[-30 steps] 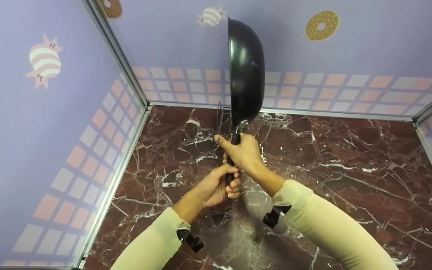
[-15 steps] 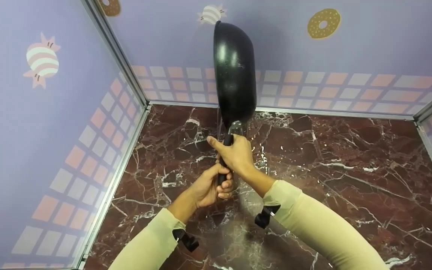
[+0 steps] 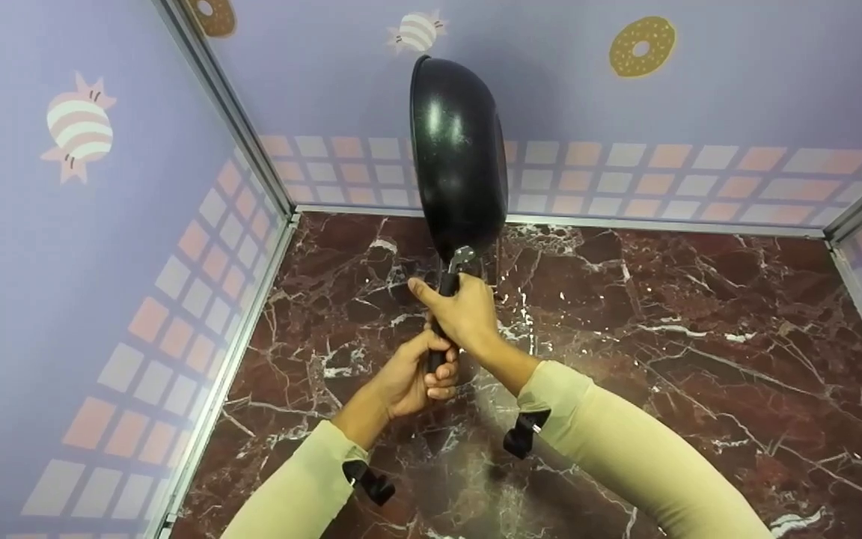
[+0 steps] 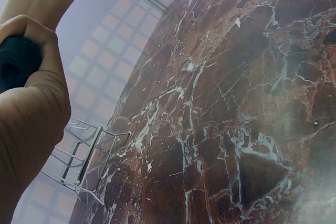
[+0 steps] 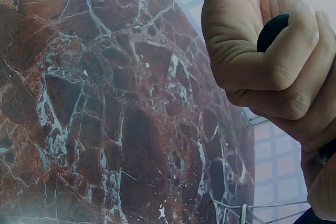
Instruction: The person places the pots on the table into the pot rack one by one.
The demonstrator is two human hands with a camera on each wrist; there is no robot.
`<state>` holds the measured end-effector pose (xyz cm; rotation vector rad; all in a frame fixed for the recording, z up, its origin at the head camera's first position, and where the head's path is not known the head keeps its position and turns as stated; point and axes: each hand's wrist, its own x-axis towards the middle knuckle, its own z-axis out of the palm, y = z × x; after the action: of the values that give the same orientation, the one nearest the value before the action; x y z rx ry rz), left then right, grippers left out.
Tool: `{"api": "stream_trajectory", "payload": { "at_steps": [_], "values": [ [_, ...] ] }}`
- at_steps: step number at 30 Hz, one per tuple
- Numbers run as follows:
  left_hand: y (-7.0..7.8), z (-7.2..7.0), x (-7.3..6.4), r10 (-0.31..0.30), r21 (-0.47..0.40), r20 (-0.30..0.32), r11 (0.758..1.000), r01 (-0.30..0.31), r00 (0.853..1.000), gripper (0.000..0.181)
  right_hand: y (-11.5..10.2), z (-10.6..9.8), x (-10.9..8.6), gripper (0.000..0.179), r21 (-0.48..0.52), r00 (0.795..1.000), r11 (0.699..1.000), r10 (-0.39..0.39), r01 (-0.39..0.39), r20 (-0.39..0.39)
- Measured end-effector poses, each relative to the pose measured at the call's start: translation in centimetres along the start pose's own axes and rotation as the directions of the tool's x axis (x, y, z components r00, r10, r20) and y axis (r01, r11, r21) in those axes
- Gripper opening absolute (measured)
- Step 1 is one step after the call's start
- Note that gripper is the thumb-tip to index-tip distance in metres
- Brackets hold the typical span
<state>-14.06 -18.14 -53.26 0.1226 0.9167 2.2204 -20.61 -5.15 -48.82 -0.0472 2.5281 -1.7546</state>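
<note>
A black wok [image 3: 461, 157] is held up on its side, its rounded outer wall turned to the right and its rim to the left. My right hand [image 3: 465, 311] grips the upper part of the black handle, close to the metal joint [image 3: 462, 258], with the thumb sticking out to the left. Lower down, my left hand [image 3: 416, 374] has its fingers curled round the handle's end. In the left wrist view the handle [image 4: 18, 64] passes through a fist. Its end also shows inside curled fingers [image 5: 286, 66] in the right wrist view. The wok's inside is hidden.
A wire rack [image 4: 86, 153] stands on the dark red marbled tabletop [image 3: 700, 359], mostly hidden behind the wok in the head view. Small white specks [image 3: 524, 314] lie near it. Patterned panels [image 3: 700, 97] wall in the back and sides.
Both hands have carried the wok to the left and slightly down, mostly in the first half second. It now leans a little left, showing more of its underside. Both grips stay the same.
</note>
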Motion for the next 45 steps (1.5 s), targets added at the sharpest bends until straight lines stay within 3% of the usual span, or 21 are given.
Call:
{"api": "stream_trajectory", "payload": {
  "at_steps": [10, 19, 30, 36, 45],
  "values": [
    [-0.1, -0.4, -0.1, 0.012, -0.043, -0.002, 0.999, -0.012, 1.0, 0.037, 0.4, 0.9, 0.2, 0.038, 0.004, 1.0, 1.0, 0.009, -0.009, -0.008],
    [0.0, -0.8, -0.2, 0.001, -0.092, -0.005, 0.996, -0.001, 1.0, 0.035, 0.5, 1.7, 0.5, 0.033, 0.076, 0.999, 0.996, 0.039, -0.039, -0.009],
    [-0.2, -1.5, -0.3, -0.002, -0.099, -0.019, 0.995, 0.0, 1.0, 0.04, 1.0, 2.4, 0.5, 0.037, 0.001, 0.996, 0.998, 0.062, -0.062, -0.064],
    [-0.4, -2.1, -0.4, -0.009, -0.082, -0.043, 0.997, 0.005, 0.999, 0.036, 1.5, 2.9, 0.4, 0.035, 0.051, 0.995, 0.995, 0.086, -0.083, -0.052],
    [-0.4, -2.3, -0.4, -0.011, -0.087, -0.045, 0.996, 0.007, 0.999, 0.037, 2.0, 3.1, 0.7, 0.036, 0.024, 0.994, 0.996, 0.086, -0.084, -0.06]
  ]
}}
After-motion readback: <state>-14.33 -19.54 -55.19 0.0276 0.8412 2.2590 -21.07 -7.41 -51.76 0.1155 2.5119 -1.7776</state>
